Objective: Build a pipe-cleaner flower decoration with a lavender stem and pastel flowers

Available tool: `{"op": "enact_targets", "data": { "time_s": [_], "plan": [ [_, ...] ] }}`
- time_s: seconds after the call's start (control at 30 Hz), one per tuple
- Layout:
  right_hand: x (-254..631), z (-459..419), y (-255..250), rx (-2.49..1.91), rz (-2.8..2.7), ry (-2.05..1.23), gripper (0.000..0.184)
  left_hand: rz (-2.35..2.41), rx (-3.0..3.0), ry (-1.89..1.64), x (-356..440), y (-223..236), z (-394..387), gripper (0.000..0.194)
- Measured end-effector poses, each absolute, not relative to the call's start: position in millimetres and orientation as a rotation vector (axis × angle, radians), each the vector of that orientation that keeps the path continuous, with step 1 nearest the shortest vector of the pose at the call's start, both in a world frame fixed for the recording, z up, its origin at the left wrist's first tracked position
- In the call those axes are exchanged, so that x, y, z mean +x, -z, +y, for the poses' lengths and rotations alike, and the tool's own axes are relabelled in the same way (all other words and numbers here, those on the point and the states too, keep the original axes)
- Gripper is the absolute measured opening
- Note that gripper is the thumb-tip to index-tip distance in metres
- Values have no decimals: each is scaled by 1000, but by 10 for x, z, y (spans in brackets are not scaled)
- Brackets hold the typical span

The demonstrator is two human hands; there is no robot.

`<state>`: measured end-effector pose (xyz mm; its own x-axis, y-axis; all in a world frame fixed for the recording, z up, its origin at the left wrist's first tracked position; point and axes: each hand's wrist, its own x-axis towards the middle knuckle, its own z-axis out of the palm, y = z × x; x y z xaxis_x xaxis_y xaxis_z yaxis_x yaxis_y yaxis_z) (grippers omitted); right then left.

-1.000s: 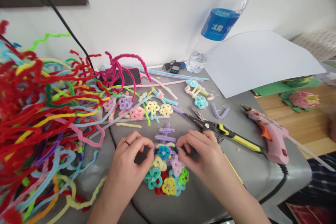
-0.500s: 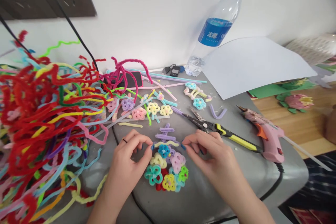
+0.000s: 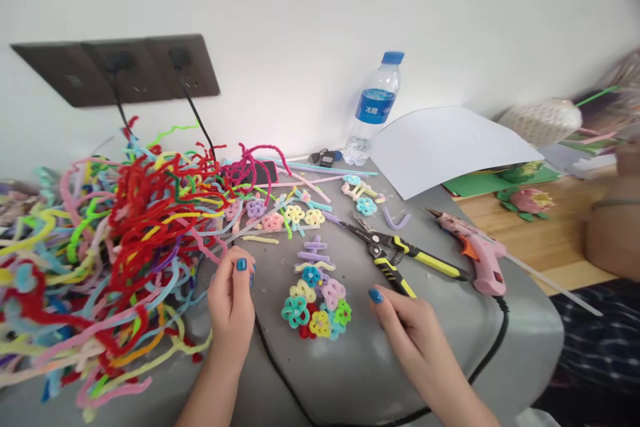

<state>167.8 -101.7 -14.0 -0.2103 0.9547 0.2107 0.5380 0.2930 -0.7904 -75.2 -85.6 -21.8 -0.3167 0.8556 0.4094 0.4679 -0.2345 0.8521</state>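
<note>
A wreath-like cluster of pipe-cleaner flowers (image 3: 320, 324) in teal, yellow, pink, green and blue lies on the grey table. Above it runs a stem of short purple pipe-cleaner pieces (image 3: 315, 256), with a wavy cream piece (image 3: 327, 266) at its lower end, just over the blue flower. My left hand (image 3: 233, 303) is left of the cluster, fingers curled and thumb folded over, with nothing visible in it. To the right, my right hand (image 3: 413, 327) is loosely closed with its thumb forward, near the handles of the wire-cutting pliers (image 3: 387, 250). Neither hand touches the cluster.
A big tangle of coloured pipe cleaners (image 3: 145, 233) covers the left side. Small fuzzy flowers (image 3: 295, 215) lie behind the stem. A pink glue gun (image 3: 483, 257) with its cable, white paper (image 3: 450, 147) and a water bottle (image 3: 375, 107) are at right and back.
Both hands have moved apart, away from the cream piece, which stays across the stem above the flowers. The pliers' handles now show spread. My view has tilted up and back.
</note>
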Motion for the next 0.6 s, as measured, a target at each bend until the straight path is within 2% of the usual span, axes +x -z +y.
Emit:
{"op": "enact_targets", "data": {
  "time_s": [0.1, 0.3, 0.6],
  "plan": [
    [1623, -1120, 278, -1342, -1925, -831, 45, 1680, 1492, -1667, -752, 278, -858, 32],
    [1559, -1164, 464, -1467, -2045, -690, 41, 1673, 1377, -1791, -789, 343, -801, 14],
    [1621, -969, 365, -1370, -1975, -1013, 42, 1673, 1553, -1661, -835, 354, -724, 7]
  ]
}}
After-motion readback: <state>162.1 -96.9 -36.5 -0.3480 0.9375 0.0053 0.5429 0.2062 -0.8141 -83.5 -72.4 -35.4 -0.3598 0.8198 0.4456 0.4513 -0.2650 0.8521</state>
